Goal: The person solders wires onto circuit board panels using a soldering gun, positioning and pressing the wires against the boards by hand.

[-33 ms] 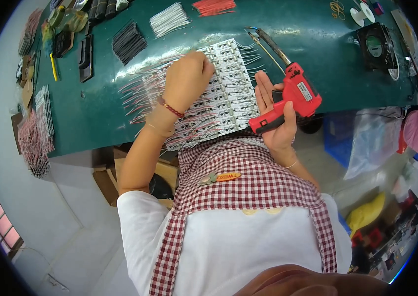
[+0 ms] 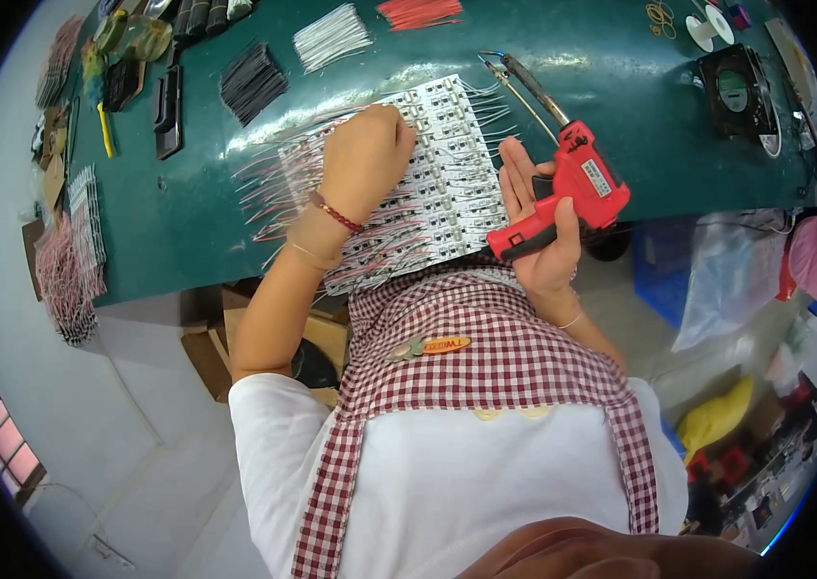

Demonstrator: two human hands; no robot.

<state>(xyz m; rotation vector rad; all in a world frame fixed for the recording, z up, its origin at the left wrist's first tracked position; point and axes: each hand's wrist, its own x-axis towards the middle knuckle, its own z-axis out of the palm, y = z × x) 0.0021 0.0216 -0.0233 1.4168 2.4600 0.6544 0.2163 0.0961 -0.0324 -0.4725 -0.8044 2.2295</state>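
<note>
A red and black soldering gun [image 2: 590, 179] rests in my right hand [image 2: 545, 253], palm up, with the thumb and palm around its handle. Its metal tip points up and away, above the table right of the circuit boards. My left hand [image 2: 367, 154] is closed over the sheet of white circuit boards [image 2: 447, 159]. The fingertips are turned down and hidden, so whatever they pinch cannot be made out. Many thin red, white and black wires stick out from the sheet's left side and lie across it. Short pale wires show along its right edge.
Bundles of black wires [image 2: 252, 83], white wires [image 2: 331, 39] and red wires [image 2: 418, 13] lie across the green table [image 2: 187, 241]. A black device [image 2: 735, 92] and a white spool [image 2: 708, 29] stand at right. Wired boards [image 2: 71, 246] hang over the left edge.
My left hand has shifted very slightly to the left over the boards. The soldering gun and my right hand stay almost still.
</note>
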